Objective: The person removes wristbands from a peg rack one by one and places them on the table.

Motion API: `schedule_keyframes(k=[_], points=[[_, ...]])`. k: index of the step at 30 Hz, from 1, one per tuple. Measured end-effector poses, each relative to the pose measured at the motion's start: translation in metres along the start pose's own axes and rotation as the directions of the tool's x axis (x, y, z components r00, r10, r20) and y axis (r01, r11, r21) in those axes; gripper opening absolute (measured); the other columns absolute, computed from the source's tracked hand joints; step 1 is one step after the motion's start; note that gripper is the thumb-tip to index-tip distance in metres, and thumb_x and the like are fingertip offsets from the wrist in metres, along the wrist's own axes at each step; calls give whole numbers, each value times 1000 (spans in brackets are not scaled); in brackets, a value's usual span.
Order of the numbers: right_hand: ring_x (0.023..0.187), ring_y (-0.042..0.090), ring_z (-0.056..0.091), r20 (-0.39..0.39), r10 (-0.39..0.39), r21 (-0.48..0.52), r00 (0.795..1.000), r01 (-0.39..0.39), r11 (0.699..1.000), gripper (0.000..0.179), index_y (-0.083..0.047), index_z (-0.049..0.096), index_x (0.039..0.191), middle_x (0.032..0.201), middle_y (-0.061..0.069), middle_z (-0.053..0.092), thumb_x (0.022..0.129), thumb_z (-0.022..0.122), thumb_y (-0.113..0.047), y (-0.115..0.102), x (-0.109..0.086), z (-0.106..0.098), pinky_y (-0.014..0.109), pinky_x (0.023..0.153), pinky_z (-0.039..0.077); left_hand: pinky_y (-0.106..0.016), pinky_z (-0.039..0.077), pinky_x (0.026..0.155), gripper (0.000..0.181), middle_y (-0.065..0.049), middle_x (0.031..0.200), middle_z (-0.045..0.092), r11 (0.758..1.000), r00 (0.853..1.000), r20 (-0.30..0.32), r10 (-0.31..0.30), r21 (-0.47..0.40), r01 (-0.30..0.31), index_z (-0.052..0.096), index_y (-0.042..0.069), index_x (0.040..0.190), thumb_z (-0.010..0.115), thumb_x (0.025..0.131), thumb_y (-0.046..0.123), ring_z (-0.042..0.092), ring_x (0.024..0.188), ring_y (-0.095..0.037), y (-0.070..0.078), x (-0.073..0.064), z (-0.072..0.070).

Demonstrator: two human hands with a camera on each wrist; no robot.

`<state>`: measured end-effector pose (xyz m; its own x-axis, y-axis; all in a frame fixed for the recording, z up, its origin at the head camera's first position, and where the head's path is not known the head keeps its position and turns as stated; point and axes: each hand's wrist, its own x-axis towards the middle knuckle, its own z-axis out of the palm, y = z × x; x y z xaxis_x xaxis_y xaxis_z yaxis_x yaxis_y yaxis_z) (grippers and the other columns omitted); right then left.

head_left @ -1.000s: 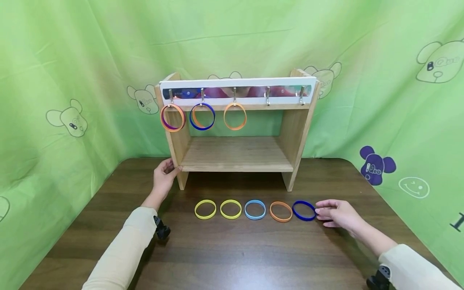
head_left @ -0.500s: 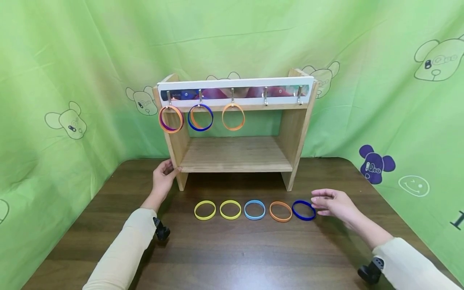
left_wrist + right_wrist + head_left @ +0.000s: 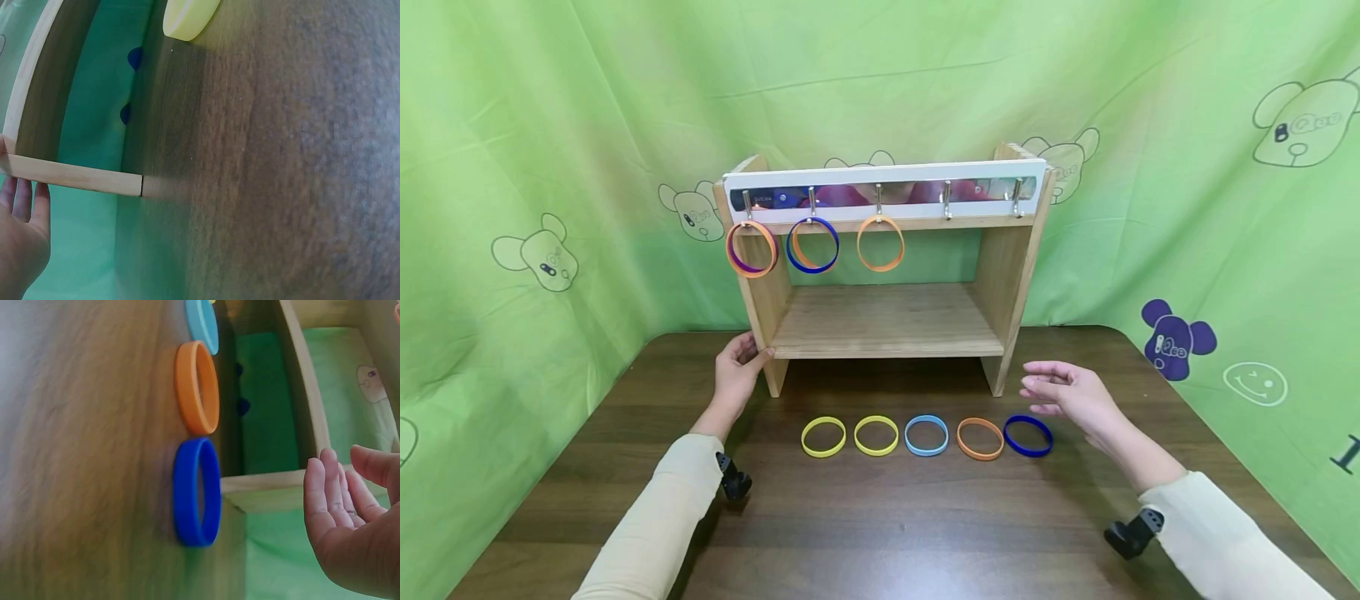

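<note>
My left hand (image 3: 735, 375) grips the left side panel of a wooden shelf (image 3: 887, 321), thumb at the front edge and fingers on the outer side. My right hand (image 3: 1069, 397) is raised off the table near the shelf's right leg, fingers loosely extended and holding nothing. Below it lies a dark blue wristband (image 3: 185, 494), the rightmost in a row. To its left come an orange wristband (image 3: 187, 387), a light blue wristband (image 3: 927, 452) and two yellow wristbands (image 3: 876, 452).
A white rail (image 3: 886, 176) with several metal hooks runs across the shelf's top. Orange and purple bands share the leftmost hook, blue and orange ones the second, and a single orange band (image 3: 881, 268) the third. Green printed cloth (image 3: 880, 75) surrounds the brown table (image 3: 880, 525).
My right hand has lifted away from the dark blue wristband and moved up and left toward the shelf. The left hand keeps its grip, and the wristbands stay where they were.
</note>
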<state>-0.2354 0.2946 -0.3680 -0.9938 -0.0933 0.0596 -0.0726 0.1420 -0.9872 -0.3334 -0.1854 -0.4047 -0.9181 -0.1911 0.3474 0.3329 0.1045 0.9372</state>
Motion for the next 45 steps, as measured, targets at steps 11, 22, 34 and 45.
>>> schedule_keyframes(k=[11,22,34,45], points=[[86,11,68,-14,-74,79,997,75,994,43,13,47,127,92,-3,69,93,65,-6,-25,16,19,30,74,57,-16,49,79,38,-27,123,57,1000,1000,1,-13,-5,13,55,-11,124,67,88,-4,54,110,-26,-1,1,-1],[88,14,68,-10,-110,51,994,110,993,30,-2,57,120,95,0,69,93,67,-9,-49,31,44,34,77,56,-14,47,78,40,-30,127,54,999,999,32,-36,-4,37,52,-13,127,64,90,-4,52,115,-29,14,-6,-1],[94,19,68,-6,-154,52,988,155,987,35,1,56,123,97,0,68,93,68,-12,-76,49,71,35,79,56,-17,49,79,39,-27,124,57,1000,1000,6,-10,-24,10,55,-11,124,66,87,-5,54,110,-25,-1,1,0],[92,20,68,6,-198,100,980,196,975,35,1,57,123,99,4,68,92,69,-10,-100,65,91,39,80,55,-18,49,78,37,-27,123,57,1000,1000,0,-4,-13,4,56,-11,122,67,87,-5,54,108,-25,1,-1,0]])
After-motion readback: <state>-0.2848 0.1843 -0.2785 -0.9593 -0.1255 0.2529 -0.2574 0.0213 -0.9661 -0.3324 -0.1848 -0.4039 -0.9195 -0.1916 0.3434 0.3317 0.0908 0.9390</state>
